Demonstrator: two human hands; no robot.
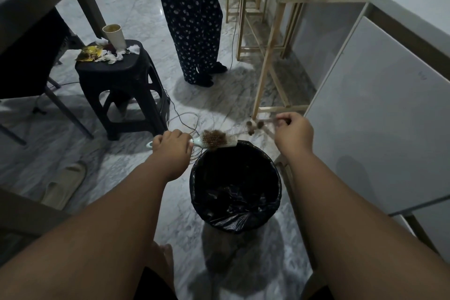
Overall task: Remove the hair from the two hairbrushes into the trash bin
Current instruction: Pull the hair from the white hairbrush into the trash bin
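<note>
My left hand grips the handle of a pale hairbrush, holding it level over the far rim of the trash bin. A thick clump of brown hair sits on the bristles. My right hand is raised to the right of the brush and pinches a strand of pulled hair with small tufts hanging from it, just beyond the bin's rim. The bin is lined with a black bag. Only one brush is in view.
A black plastic stool with a paper cup and crumpled wrappers stands at the left. A person in dotted trousers stands ahead. Wooden frames and a white cabinet lie to the right; cables and a slipper lie on the floor.
</note>
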